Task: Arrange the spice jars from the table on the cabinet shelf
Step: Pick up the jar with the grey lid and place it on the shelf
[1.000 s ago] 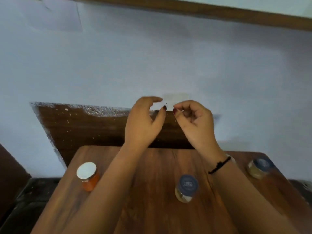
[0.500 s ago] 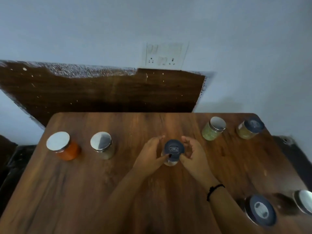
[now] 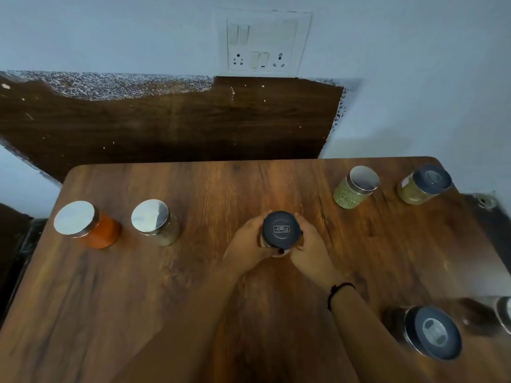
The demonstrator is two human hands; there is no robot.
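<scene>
Closing in from both sides, the left hand (image 3: pixel 249 244) and right hand (image 3: pixel 311 246) have dropped from mid-air to clasp the dark-lidded jar (image 3: pixel 281 229) at mid-tabletop (image 3: pixel 138 299) — first pickup beginning, every jar still unshelved.

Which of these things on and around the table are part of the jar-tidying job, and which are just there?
Part of the job:
dark-lidded jar held between left hand and right hand
orange jar
silver-lidded jar
green herb jar
far-right dark-lidded jar
near dark-lidded jar

Just there:
wall switchboard
black wristband
</scene>
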